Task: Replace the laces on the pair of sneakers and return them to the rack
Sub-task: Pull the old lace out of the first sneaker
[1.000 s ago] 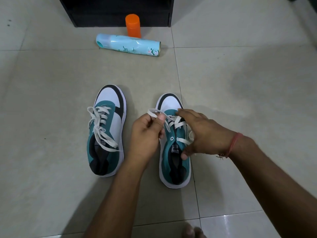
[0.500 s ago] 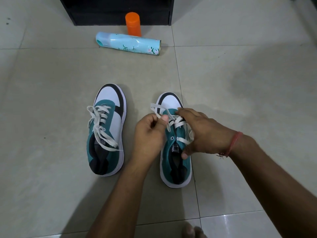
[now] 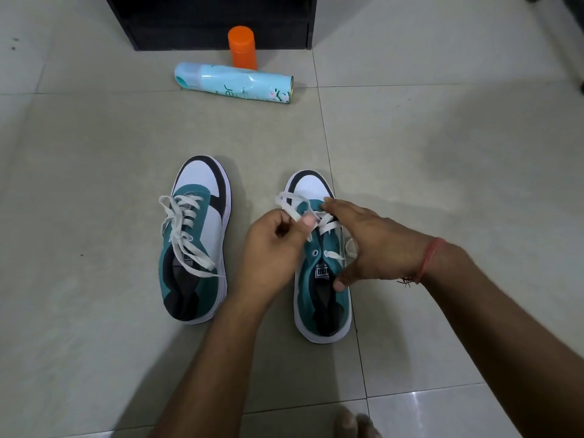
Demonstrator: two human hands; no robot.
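Sneakers sit side by side on the floor, toes pointing far, heels near. Left sneaker (image 3: 196,238) is laced w/ ends loose. Left hand (image 3: 271,251) has fingers curled, pinching the white lace (image 3: 289,207) just left of the right sneaker (image 3: 319,279). Right hand (image 3: 366,248) rests over that shoe's eyelets, fingers spread, thumb on the collar, steadying it. Lace runs far-left from the fingers across the shoe's long axis; left hand is nearer the free end, so prob. it threads next. Rack (image 3: 215,23) stands far, beyond the spray can (image 3: 234,83).
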